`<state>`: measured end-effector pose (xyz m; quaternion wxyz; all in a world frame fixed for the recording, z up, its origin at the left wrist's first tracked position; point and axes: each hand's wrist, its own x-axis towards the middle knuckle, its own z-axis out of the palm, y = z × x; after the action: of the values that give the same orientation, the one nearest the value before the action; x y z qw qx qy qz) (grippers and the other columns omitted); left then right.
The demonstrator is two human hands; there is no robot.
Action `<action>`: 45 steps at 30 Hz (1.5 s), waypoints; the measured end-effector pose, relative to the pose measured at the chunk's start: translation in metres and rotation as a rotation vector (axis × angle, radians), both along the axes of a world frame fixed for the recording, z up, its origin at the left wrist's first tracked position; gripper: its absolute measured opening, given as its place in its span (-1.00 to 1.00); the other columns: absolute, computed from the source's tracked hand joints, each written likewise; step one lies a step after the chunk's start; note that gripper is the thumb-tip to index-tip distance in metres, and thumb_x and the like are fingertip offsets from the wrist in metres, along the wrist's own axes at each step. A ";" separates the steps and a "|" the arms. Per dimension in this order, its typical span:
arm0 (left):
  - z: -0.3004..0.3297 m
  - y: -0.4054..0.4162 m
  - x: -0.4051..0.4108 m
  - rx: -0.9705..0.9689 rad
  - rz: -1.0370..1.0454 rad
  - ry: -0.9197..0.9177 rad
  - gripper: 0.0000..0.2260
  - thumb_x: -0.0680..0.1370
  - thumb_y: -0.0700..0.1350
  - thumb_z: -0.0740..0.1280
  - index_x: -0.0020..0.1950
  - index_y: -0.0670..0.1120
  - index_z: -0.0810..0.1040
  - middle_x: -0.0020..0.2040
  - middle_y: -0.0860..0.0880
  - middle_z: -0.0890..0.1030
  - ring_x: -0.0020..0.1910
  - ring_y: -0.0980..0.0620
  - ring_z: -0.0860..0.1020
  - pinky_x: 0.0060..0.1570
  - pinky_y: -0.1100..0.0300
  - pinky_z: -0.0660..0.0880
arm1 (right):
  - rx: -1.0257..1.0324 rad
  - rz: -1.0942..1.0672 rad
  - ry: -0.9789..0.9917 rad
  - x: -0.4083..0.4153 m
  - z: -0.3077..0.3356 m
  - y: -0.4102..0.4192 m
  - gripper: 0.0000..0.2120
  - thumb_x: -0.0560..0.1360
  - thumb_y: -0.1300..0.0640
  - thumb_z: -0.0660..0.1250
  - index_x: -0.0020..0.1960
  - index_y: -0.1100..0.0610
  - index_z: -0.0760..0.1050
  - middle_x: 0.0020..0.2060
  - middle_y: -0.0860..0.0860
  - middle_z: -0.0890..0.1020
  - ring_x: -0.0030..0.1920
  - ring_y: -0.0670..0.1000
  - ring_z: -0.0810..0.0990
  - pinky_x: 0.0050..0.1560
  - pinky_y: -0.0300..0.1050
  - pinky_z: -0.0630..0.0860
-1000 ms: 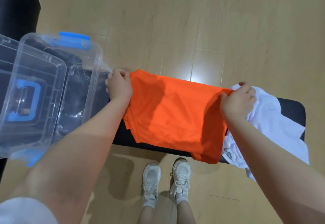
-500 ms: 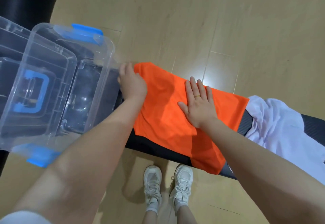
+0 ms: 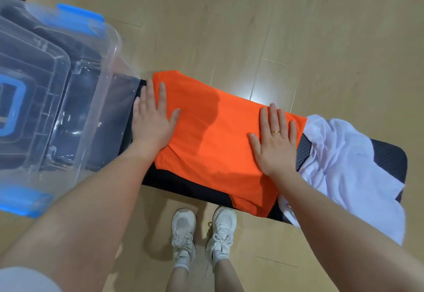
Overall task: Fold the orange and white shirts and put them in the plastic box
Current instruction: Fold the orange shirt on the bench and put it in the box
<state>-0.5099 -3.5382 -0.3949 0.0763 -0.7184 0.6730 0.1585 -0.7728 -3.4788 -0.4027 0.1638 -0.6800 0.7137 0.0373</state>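
Since 0.5 s ago: left hand (image 3: pixel 152 117) has uncurled and now lies flat; right hand (image 3: pixel 274 140) has slid from the middle of the cloth toward its right end. Camera has also shifted a little.

Both hands press palm-down, fingers straight and spread, gripping nothing. Left hand sits on the left edge of the orange shirt (image 3: pixel 213 135), right hand on its right edge.

Orange shirt: centre of frame, partly folded, flat on the black bench (image 3: pixel 183 185), lower edge hanging over. White shirt (image 3: pixel 348 163): right of frame, crumpled, unfolded, just beside the orange one. Plastic box (image 3: pixel 107 89): left of frame, open, nothing visible inside.

Step, as judged: smoothing the orange shirt between folds. Next move likely calls for pinching one end and bringing it over the other, edges aligned, before lifting it into the box.

Count: orange shirt 1; white shirt 1; box 1; blue latches (image 3: pixel 80 17) 2 seen; hands 2; shoes (image 3: pixel 183 227) 2.
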 end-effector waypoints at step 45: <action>0.095 0.109 -0.279 -0.259 2.409 2.363 -0.51 0.48 0.27 0.23 0.13 -0.12 0.47 0.05 0.04 0.57 0.05 0.02 0.57 -0.16 0.11 0.54 | 0.726 -0.881 -1.271 -0.056 0.106 -0.032 -0.85 0.56 0.17 0.23 -0.16 0.20 0.44 -0.51 0.00 0.53 -0.55 -0.08 0.54 -0.36 -0.17 0.60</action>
<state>-0.7887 -3.4288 -0.2997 0.6422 0.2845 0.5242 -0.4815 -0.8293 -3.5108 -0.2967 0.7403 -0.1378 0.6294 -0.1919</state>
